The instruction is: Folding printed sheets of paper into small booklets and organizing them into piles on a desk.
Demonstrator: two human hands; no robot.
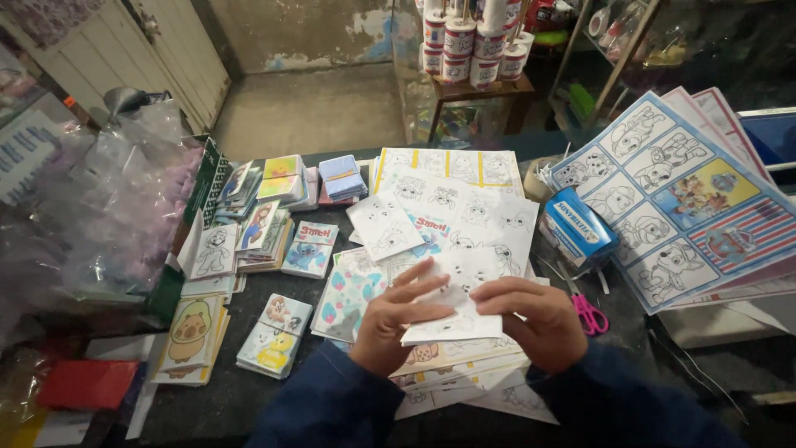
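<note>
Two hands hold one small folded paper booklet (452, 319) over the pile of printed sheets (464, 365) at the bench's near edge — the left hand (390, 319) grips its left side, the right hand (531, 319) presses its right side. It seems the fold is being pressed flat; next the edges should meet evenly — pink scissors (590, 315) lie just beside

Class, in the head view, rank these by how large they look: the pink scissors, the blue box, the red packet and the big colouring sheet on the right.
1. Colouring sheet, clearly largest.
2. Red packet and blue box look alike; nearness makes it unsure.
3. Scissors, smallest.
</note>
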